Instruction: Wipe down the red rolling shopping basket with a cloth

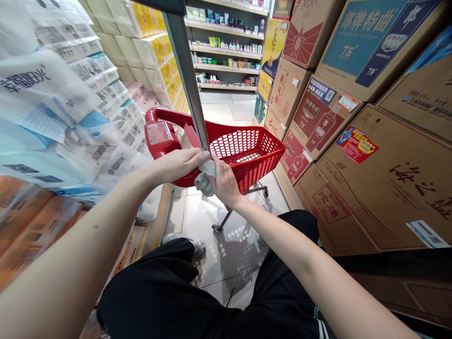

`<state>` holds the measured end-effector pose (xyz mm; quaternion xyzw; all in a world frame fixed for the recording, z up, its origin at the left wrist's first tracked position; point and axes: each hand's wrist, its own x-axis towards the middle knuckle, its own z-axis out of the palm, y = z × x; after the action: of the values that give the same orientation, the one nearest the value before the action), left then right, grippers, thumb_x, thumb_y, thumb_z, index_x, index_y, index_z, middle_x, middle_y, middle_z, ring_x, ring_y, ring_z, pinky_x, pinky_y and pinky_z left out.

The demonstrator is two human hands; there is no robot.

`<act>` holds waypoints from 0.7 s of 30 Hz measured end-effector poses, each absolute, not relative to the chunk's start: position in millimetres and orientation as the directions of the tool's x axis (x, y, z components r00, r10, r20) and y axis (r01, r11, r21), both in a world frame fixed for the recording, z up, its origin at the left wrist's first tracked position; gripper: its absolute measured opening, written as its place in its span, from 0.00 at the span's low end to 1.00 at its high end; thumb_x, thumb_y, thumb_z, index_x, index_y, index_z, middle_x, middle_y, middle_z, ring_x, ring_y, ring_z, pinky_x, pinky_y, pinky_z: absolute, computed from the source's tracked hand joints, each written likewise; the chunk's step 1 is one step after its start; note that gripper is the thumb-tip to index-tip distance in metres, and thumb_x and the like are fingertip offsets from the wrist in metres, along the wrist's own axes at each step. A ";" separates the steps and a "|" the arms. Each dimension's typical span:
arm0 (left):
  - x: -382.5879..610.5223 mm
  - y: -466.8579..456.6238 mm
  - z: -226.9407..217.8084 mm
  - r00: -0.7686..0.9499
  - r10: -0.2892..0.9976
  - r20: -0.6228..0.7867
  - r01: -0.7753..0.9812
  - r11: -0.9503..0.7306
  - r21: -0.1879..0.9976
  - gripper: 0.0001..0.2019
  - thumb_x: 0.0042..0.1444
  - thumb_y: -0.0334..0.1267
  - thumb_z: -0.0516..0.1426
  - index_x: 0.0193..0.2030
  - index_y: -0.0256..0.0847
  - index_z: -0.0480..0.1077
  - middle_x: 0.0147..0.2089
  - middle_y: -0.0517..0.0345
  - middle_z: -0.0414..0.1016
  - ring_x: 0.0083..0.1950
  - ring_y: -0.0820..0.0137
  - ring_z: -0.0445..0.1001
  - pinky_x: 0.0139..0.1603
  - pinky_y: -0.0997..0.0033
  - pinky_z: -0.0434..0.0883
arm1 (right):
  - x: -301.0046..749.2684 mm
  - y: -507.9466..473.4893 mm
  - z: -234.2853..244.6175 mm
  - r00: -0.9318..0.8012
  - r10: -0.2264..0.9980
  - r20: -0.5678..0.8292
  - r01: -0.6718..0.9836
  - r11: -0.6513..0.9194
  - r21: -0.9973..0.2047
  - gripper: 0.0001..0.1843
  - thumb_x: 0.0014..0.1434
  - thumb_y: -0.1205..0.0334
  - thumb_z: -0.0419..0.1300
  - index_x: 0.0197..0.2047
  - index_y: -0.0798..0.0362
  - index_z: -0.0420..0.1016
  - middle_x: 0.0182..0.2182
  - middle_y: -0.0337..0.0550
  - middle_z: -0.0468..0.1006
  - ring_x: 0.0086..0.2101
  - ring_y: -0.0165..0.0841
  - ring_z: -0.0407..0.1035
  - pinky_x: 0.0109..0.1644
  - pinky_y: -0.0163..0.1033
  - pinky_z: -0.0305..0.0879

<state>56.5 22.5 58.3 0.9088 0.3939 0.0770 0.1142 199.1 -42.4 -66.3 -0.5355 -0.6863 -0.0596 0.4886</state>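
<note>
My right hand [223, 182] is closed around a pale grey cloth [206, 179], pressed against the foot of a slanting metal pole [187, 75]. My left hand [181, 162] lies beside it, fingertips touching the pole and the top of the cloth, fingers together. Just behind both hands stands a red shopping cart [261, 155] with a mesh basket and red handle; nothing shows inside the basket. My knees in black shorts fill the bottom of the view.
Wrapped tissue packs [70, 108] are stacked high on the left. Stacked brown cartons [370, 155] line the right. A narrow tiled aisle [226, 110] runs ahead to shelves of small goods [226, 47]. A shoe [192, 241] shows on the floor below.
</note>
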 end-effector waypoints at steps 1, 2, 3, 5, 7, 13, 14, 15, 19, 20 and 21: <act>55.2 22.7 55.1 0.667 0.742 0.065 0.722 -0.666 0.188 0.32 0.60 0.62 0.37 0.33 0.41 0.72 0.34 0.51 0.77 0.41 0.59 0.75 0.42 0.64 0.69 | 202.8 -42.3 -66.2 0.045 0.670 0.741 0.781 0.439 -0.445 0.30 0.69 0.53 0.44 0.70 0.55 0.45 0.58 0.55 0.67 0.57 0.40 0.64 0.62 0.48 0.62; 54.0 23.1 51.2 0.651 0.756 0.063 0.749 -0.654 0.104 0.34 0.61 0.61 0.34 0.32 0.40 0.73 0.35 0.48 0.77 0.44 0.56 0.75 0.43 0.62 0.69 | 205.1 -42.6 -65.2 0.048 0.666 0.744 0.766 0.453 -0.456 0.30 0.69 0.53 0.43 0.70 0.55 0.45 0.58 0.54 0.67 0.56 0.39 0.65 0.61 0.47 0.62; 53.1 23.5 47.0 0.626 0.778 0.053 0.778 -0.628 0.035 0.36 0.62 0.59 0.31 0.32 0.39 0.73 0.36 0.45 0.77 0.46 0.55 0.75 0.44 0.60 0.69 | 205.7 -42.8 -63.6 0.061 0.666 0.743 0.752 0.459 -0.473 0.30 0.69 0.52 0.43 0.70 0.54 0.45 0.58 0.54 0.68 0.56 0.39 0.65 0.61 0.46 0.63; 52.2 23.5 39.9 0.540 0.839 0.065 0.842 -0.540 -0.014 0.39 0.62 0.57 0.27 0.33 0.37 0.74 0.36 0.42 0.78 0.46 0.54 0.76 0.44 0.59 0.69 | 202.2 -42.0 -59.2 0.107 0.675 0.730 0.734 0.442 -0.516 0.30 0.69 0.51 0.42 0.69 0.54 0.45 0.59 0.54 0.67 0.57 0.39 0.65 0.60 0.46 0.64; 52.8 22.3 36.3 0.492 0.867 0.073 0.869 -0.495 0.022 0.39 0.63 0.56 0.27 0.39 0.37 0.74 0.38 0.42 0.78 0.47 0.55 0.76 0.45 0.59 0.69 | 194.4 -38.6 -53.4 0.157 0.689 0.708 0.734 0.398 -0.550 0.31 0.69 0.49 0.43 0.69 0.54 0.44 0.60 0.55 0.66 0.58 0.40 0.65 0.60 0.46 0.64; 60.3 13.2 36.7 0.442 0.881 0.170 0.878 -0.464 0.121 0.39 0.64 0.53 0.25 0.48 0.37 0.73 0.41 0.43 0.79 0.50 0.57 0.76 0.47 0.60 0.69 | 180.8 -24.7 -21.7 0.264 0.609 0.748 0.723 0.389 -0.571 0.33 0.68 0.46 0.43 0.69 0.53 0.42 0.59 0.58 0.65 0.56 0.41 0.66 0.58 0.47 0.66; 62.1 11.2 36.8 0.444 0.878 0.181 0.875 -0.468 0.122 0.38 0.64 0.52 0.25 0.49 0.37 0.72 0.40 0.43 0.79 0.49 0.56 0.76 0.47 0.60 0.69 | 182.1 -24.2 -12.4 0.275 0.588 0.761 0.715 0.403 -0.571 0.32 0.68 0.47 0.42 0.69 0.52 0.41 0.59 0.57 0.65 0.56 0.40 0.67 0.58 0.48 0.67; 63.9 9.0 36.9 0.452 0.872 0.188 0.871 -0.477 0.119 0.37 0.64 0.52 0.26 0.49 0.37 0.72 0.40 0.43 0.79 0.49 0.56 0.76 0.46 0.60 0.69 | 184.1 -24.3 -1.5 0.282 0.570 0.772 0.711 0.416 -0.567 0.31 0.69 0.47 0.42 0.69 0.50 0.41 0.59 0.56 0.65 0.55 0.40 0.67 0.57 0.47 0.68; 71.2 0.6 36.9 0.471 0.857 0.208 0.858 -0.500 0.119 0.37 0.64 0.51 0.26 0.49 0.38 0.72 0.39 0.44 0.79 0.48 0.55 0.76 0.44 0.59 0.70 | 195.8 -23.9 53.0 0.291 0.507 0.812 0.715 0.448 -0.536 0.28 0.71 0.51 0.37 0.69 0.52 0.41 0.59 0.52 0.64 0.55 0.35 0.68 0.55 0.39 0.69; 72.9 -1.2 37.0 0.465 0.859 0.213 0.860 -0.496 0.123 0.38 0.63 0.51 0.25 0.49 0.38 0.72 0.38 0.44 0.79 0.47 0.55 0.76 0.44 0.59 0.69 | 199.5 -22.5 65.3 0.284 0.479 0.831 0.701 0.487 -0.521 0.28 0.71 0.51 0.36 0.69 0.53 0.40 0.60 0.51 0.63 0.56 0.32 0.67 0.55 0.37 0.69; 74.5 -3.0 37.2 0.459 0.861 0.219 0.862 -0.491 0.126 0.39 0.63 0.52 0.24 0.50 0.38 0.72 0.38 0.44 0.79 0.46 0.55 0.77 0.44 0.58 0.69 | 203.5 -20.4 74.7 0.277 0.435 0.857 0.685 0.536 -0.493 0.28 0.71 0.51 0.34 0.69 0.54 0.40 0.61 0.49 0.62 0.58 0.32 0.64 0.56 0.36 0.68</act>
<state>74.5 -3.0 37.2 0.8540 0.5044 0.1275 -0.0013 203.5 -20.4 74.7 -0.4719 -0.5935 -0.0972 0.6447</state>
